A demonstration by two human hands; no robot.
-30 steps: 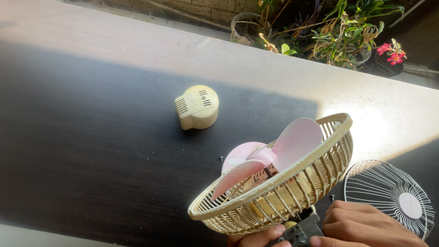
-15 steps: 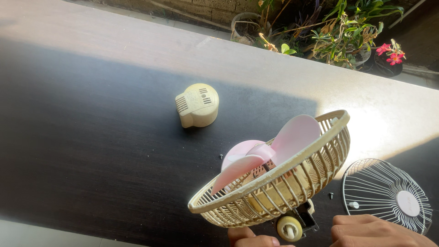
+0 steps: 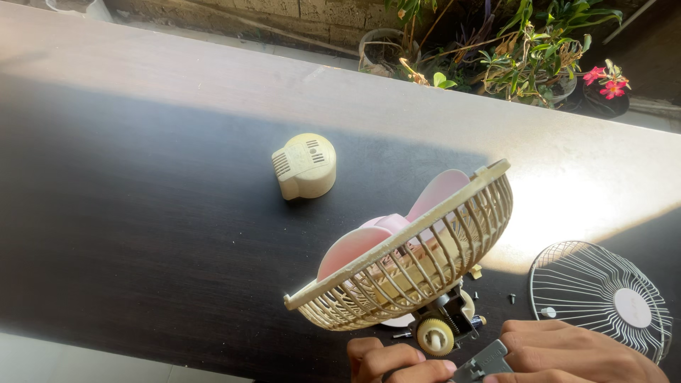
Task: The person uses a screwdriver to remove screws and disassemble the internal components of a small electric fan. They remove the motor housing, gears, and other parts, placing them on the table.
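A small fan with a cream rear cage (image 3: 425, 262) and pink blades (image 3: 369, 237) is tilted above the dark table (image 3: 142, 213). Its bare motor block with a cream gear (image 3: 434, 335) shows under the cage. My left hand (image 3: 394, 362) sits at the bottom edge below the motor, fingers curled around the fan's underside. My right hand (image 3: 567, 351) grips a grey tool (image 3: 482, 365) pointed at the motor. Both hands are partly cut off by the frame's bottom edge.
A cream motor cover (image 3: 305, 165) lies on the table to the upper left. A white wire front guard (image 3: 603, 294) lies flat at the right. Small screws (image 3: 511, 298) are scattered near the motor. Potted plants with red flowers (image 3: 603, 74) stand beyond the far edge.
The fan has tilted and lifted so its motor and gear are now exposed. My right hand has shifted and now shows the grey tool near the motor.
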